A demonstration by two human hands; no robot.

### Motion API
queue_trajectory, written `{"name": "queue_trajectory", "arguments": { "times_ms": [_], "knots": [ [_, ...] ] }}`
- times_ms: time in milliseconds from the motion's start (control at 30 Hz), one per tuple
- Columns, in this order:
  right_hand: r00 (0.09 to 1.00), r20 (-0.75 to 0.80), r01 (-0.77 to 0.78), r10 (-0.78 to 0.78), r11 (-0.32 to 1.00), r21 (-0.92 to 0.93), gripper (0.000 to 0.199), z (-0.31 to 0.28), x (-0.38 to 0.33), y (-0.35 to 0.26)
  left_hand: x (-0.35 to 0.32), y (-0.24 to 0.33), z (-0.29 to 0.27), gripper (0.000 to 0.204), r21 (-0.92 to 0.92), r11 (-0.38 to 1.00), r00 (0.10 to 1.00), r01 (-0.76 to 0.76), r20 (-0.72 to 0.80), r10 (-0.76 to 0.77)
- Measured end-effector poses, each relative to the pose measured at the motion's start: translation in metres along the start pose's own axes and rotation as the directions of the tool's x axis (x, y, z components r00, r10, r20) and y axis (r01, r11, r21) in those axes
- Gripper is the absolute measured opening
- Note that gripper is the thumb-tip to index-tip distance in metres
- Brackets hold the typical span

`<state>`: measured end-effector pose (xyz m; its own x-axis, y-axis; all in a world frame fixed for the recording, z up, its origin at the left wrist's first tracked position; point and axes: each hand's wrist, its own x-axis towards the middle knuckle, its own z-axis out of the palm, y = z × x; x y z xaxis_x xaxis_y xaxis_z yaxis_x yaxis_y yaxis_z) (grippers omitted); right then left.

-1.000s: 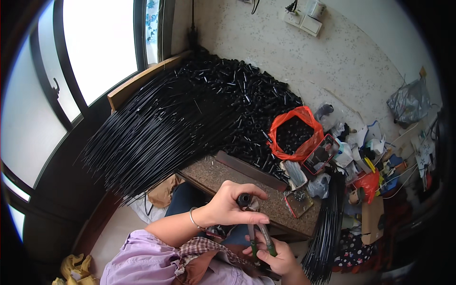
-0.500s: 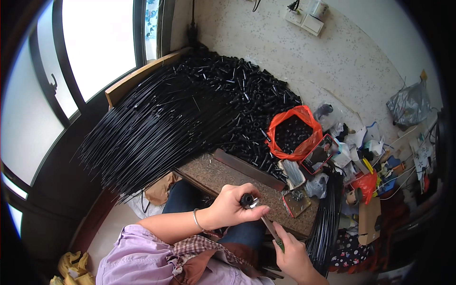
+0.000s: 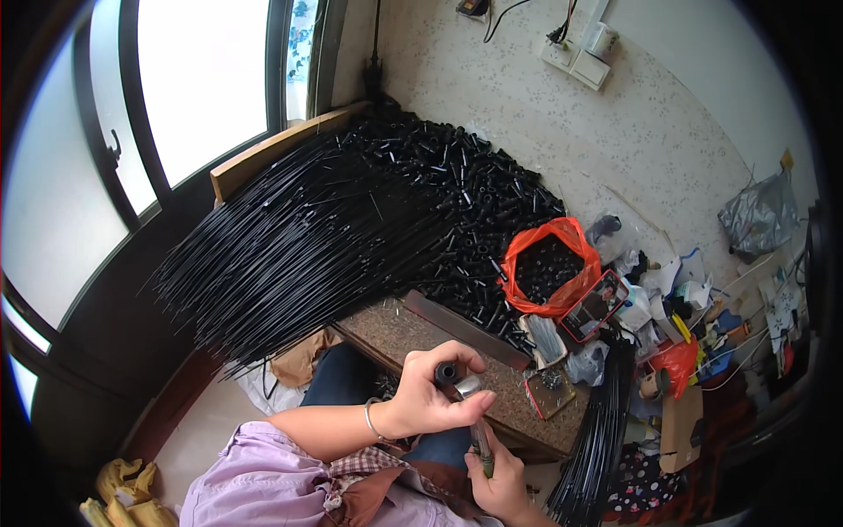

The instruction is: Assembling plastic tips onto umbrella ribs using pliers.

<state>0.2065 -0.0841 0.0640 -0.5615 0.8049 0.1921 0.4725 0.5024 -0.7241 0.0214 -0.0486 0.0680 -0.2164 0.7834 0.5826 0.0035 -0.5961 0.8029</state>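
Observation:
My left hand [image 3: 423, 392] is closed around a short black hollow tube [image 3: 446, 372], whose round open end faces up. Beside the tube, a rounded shiny metal piece [image 3: 469, 385] shows between fingers and thumb. Whether it is the end of the tool below is unclear, since my thumb crosses in front. Just under the left thumb, my right hand [image 3: 500, 483] grips a slim tool with a metal shaft and green handle [image 3: 483, 451]. Its exact kind cannot be made out. Both hands are above the front edge of the brown speckled tabletop [image 3: 373, 327].
Long thin black rods [image 3: 281, 250] lie heaped at the left. Behind are many black tubes [image 3: 479, 180], with a red plastic bag [image 3: 590, 263] of small black parts. A dark bar [image 3: 465, 329] edges the pile. A phone [image 3: 594, 306], a small tray [image 3: 550, 392] and another rod bundle [image 3: 597, 439] are right.
My right hand and the tool have moved left and slightly down, closer beneath my left hand. The tool now stands steeper. My left hand keeps its hold on the tube.

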Motion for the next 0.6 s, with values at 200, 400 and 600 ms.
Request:
{"name": "queue_trajectory", "arguments": {
  "times_ms": [200,400,600],
  "knots": [
    [0.989,0.001,-0.142,0.145,0.965,0.219,0.027,0.008,-0.007,0.000,0.000,0.007,0.003,0.025,-0.009,1.000,1.000,-0.011,-0.011,0.011],
    [0.983,-0.181,0.025,-0.029,0.999,-0.029,0.027,-0.023,0.022,0.060,0.010,0.011,-0.005,0.037,-0.205,0.968,0.984,0.143,0.130,-0.118],
    [0.924,-0.207,-0.383,0.322,0.771,-0.509,0.041,0.004,0.014,0.140,-0.004,0.005,-0.018,0.041,-0.279,0.898,0.891,0.340,0.400,-0.214]
  ]
}}
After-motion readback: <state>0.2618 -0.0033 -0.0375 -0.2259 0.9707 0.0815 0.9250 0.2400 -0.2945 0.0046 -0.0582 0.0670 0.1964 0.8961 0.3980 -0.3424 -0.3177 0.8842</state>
